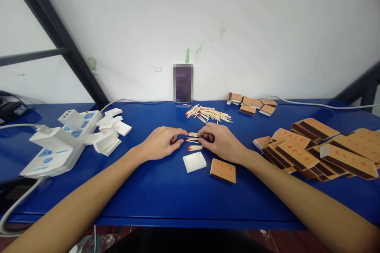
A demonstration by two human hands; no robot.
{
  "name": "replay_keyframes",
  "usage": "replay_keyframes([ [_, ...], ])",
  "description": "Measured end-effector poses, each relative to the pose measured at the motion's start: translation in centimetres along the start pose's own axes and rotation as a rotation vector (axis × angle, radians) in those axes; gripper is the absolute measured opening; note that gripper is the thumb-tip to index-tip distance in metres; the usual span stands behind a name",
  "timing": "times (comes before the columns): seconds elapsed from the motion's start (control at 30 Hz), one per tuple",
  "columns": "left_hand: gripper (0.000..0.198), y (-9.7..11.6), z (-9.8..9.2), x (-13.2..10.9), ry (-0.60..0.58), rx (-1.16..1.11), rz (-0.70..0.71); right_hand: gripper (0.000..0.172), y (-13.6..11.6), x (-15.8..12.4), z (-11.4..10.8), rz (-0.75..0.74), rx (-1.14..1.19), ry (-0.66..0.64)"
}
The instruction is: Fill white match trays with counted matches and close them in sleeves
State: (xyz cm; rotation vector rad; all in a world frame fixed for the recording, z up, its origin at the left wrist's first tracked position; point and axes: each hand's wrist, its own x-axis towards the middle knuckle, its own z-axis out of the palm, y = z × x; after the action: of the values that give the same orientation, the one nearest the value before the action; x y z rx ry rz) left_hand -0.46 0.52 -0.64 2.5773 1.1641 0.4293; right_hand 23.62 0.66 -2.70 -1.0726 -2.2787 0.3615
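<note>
Small rows of red-tipped matches (193, 140) lie on the blue table between my two hands. My left hand (163, 142) is at their red heads, its index fingertip by the upper row and its thumb held apart below. On the other side, my right hand (219, 141) has its index finger and thumb at the plain ends, a gap between the two tips; its other fingers are curled. Neither hand visibly grips a match. Just below lie a white matchbox tray (194, 162) and an orange-brown matchbox sleeve (223, 170). Beyond the hands is a loose match pile (209, 114).
Several white trays (109, 130) are heaped at left beside a white power strip (59, 154) with plugs and cables. Stacked matchboxes (311, 150) fill the right side. More small boxes (252, 104) lie near the wall, where a pixelated dark rectangle (183, 83) stands.
</note>
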Motion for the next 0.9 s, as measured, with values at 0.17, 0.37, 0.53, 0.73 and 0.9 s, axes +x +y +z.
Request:
replay_keyframes([
  [0.17, 0.036, 0.12, -0.10, 0.09, -0.021, 0.023, -0.001, 0.010, -0.19, 0.06, -0.29, 0.027, -0.002, 0.004],
  [0.37, 0.034, 0.11, -0.06, 0.11, -0.021, 0.041, -0.015, 0.015, -0.19, 0.10, -0.36, 0.039, -0.004, 0.003],
  [0.53, 0.032, 0.12, -0.12, 0.10, -0.027, 0.035, -0.008, 0.014, -0.16, 0.09, -0.23, 0.029, 0.007, 0.012],
  [0.73, 0.033, 0.05, -0.12, 0.06, -0.022, 0.034, 0.002, 0.015, -0.20, 0.02, -0.22, 0.030, 0.005, 0.003],
  [0.9, 0.035, 0.10, -0.17, 0.08, -0.023, 0.039, 0.006, 0.013, -0.32, 0.14, -0.27, 0.035, -0.007, 0.002],
])
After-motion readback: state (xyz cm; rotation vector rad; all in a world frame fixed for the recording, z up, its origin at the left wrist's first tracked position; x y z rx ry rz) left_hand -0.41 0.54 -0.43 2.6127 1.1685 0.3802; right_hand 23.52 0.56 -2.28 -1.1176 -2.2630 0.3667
